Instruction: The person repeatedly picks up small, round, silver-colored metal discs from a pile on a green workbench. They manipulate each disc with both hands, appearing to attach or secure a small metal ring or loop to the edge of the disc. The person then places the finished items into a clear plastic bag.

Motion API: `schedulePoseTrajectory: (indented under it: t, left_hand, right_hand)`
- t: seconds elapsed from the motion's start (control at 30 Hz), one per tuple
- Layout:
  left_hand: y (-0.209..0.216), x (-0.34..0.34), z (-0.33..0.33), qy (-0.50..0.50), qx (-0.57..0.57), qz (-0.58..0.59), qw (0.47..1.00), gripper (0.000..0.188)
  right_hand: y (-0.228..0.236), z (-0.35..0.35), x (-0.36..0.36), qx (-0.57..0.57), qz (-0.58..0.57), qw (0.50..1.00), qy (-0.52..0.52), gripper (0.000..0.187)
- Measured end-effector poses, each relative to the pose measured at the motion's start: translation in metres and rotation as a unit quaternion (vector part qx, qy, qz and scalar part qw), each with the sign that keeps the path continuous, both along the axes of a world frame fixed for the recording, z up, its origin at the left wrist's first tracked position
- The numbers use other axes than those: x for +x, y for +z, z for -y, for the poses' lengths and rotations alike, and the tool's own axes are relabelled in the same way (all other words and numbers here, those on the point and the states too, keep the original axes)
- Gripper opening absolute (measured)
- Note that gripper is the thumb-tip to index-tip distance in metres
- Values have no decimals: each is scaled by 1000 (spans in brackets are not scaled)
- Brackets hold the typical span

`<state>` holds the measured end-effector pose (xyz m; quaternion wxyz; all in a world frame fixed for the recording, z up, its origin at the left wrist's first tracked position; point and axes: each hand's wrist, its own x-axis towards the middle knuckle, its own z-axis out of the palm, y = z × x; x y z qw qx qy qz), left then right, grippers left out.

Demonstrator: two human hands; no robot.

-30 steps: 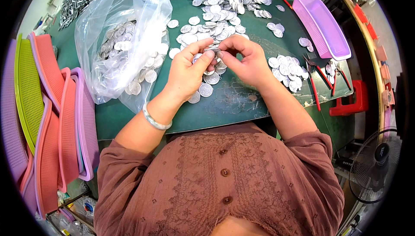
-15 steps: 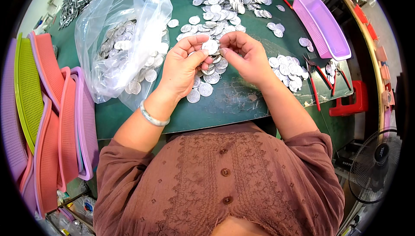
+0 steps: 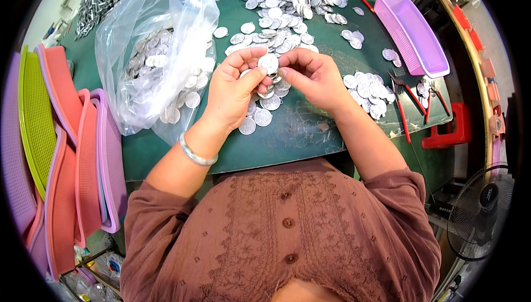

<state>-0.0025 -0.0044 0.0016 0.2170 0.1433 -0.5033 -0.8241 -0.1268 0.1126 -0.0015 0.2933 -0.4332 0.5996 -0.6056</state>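
My left hand (image 3: 233,91), with a pale bangle on its wrist, pinches a round silver coin-shaped pendant (image 3: 269,63) between thumb and fingers, its flat side up. Close against the pendant's right edge, my right hand (image 3: 319,81) is closed, thumb and forefinger drawn together. Whatever sits between those two fingertips is too small to make out. Under and beyond both hands spreads a heap of similar silver pendants (image 3: 276,23). A few loose pendants (image 3: 263,117) lie just below my left fingers on the green table (image 3: 298,136).
A clear plastic bag (image 3: 160,81) of pendants stands at the left, beside stacked plastic baskets (image 3: 83,164). Dark metal pieces (image 3: 105,1) are piled far left. Rightward are a smaller pendant pile (image 3: 368,92), red-handled pliers (image 3: 402,108), a purple basket (image 3: 412,31) and a fan (image 3: 487,202).
My right thumb and forefinger have shifted slightly at the pendant's edge. The left hand keeps its pinch, and the pendant stays in nearly the same place.
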Motion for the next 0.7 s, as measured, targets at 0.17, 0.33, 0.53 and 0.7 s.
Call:
schedulePoseTrajectory:
  t: [0.17, 0.33, 0.53, 0.7]
  left_hand:
    - [1, 0, -5, 23, -47, 8, 999, 28]
    - [2, 1, -6, 30, -79, 11, 996, 28]
    - [2, 1, -6, 33, -87, 18, 995, 28]
    - [2, 1, -8, 43, -95, 23, 994, 28]
  right_hand:
    - [0, 0, 1, -2, -34, 999, -21, 13]
    - [3, 0, 2, 0, -81, 996, -33, 11]
    - [-1, 1, 2, -11, -71, 997, -32, 10]
    - [1, 0, 3, 2, -60, 998, -29, 11]
